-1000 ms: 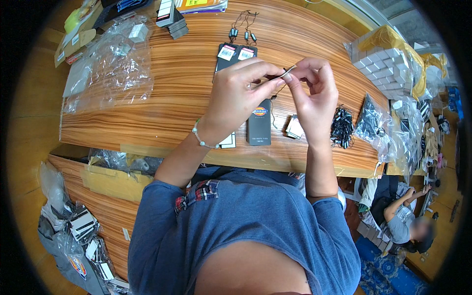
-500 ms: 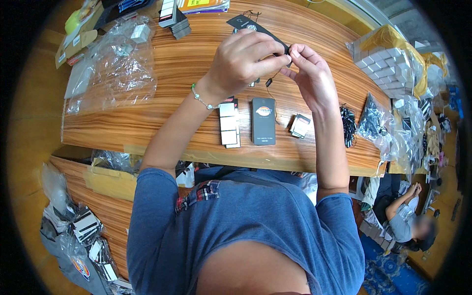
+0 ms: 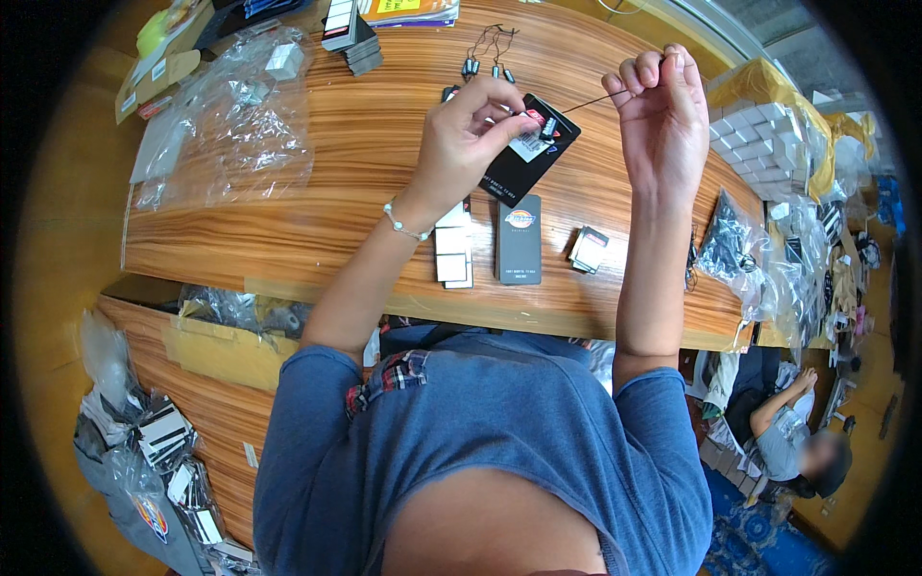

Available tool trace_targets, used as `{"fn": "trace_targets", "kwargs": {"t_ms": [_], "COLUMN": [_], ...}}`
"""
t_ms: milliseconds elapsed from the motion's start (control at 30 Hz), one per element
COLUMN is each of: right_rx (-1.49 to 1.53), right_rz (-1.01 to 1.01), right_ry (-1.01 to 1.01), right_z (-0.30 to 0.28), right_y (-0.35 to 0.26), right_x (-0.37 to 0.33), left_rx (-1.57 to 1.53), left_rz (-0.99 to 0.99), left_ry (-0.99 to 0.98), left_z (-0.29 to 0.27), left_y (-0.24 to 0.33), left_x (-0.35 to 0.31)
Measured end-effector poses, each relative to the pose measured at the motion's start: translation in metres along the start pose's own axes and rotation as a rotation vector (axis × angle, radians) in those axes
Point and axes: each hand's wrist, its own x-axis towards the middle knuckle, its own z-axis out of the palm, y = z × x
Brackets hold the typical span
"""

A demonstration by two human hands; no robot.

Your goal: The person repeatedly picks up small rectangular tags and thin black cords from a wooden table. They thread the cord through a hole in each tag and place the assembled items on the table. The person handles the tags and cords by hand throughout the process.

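My left hand (image 3: 469,142) is closed in a pinch at the top of a black hang tag (image 3: 509,177), which hangs tilted over the table with a white sticker and smaller tags on its face. A dark cord (image 3: 593,102) stretches from the tag up to my right hand (image 3: 663,120), whose curled fingers grip its end. Below the tag, a stack of grey hang tags (image 3: 520,259) lies on the wood. White label cards (image 3: 453,257) sit left of that stack, partly under my left wrist. Small white-and-dark tags (image 3: 590,250) lie to its right.
Several looped cords with seals (image 3: 488,65) lie beyond my left hand. A stack of dark tags (image 3: 361,50) and clear plastic bags (image 3: 230,125) are at the left. White boxes (image 3: 764,125) stand far right. Another person (image 3: 783,432) sits at the lower right.
My hands were together at the tag. My right hand has moved up and right, drawing the cord taut, and the black tag now hangs lower, showing its stickered side.
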Motion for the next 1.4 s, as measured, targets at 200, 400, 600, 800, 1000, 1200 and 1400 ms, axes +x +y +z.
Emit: {"fn": "trace_targets", "kwargs": {"t_ms": [200, 400, 600, 800, 1000, 1200, 1400], "right_rx": [0.036, -0.036, -0.315, -0.471, -0.496, -0.548, -0.869], "right_rz": [0.05, 0.051, 0.099, 0.131, 0.145, 0.227, 0.036], "right_ry": [-0.148, -0.139, -0.053, -0.127, -0.165, -0.233, -0.236], "right_z": [0.013, 0.0, 0.008, 0.018, 0.022, 0.03, 0.044], "right_y": [-0.013, -0.022, -0.019, -0.014, -0.019, -0.021, -0.005], "right_x": [-0.012, -0.02, -0.031, -0.039, -0.041, -0.051, -0.057], "left_rx": [0.486, 0.926, 0.915, 0.792, 1.027, 0.011, 0.122], "left_rz": [-0.08, -0.347, -0.179, -0.272, -0.047, -0.428, -0.121], "left_ry": [-0.163, -0.277, -0.138, -0.146, -0.091, 0.025, 0.105], "left_z": [-0.042, -0.069, -0.058, -0.054, -0.054, -0.033, -0.004], "left_y": [-0.005, -0.019, -0.007, -0.008, -0.01, 0.038, 0.068], "left_x": [-0.026, -0.077, -0.081, -0.077, -0.081, -0.055, -0.024]}}
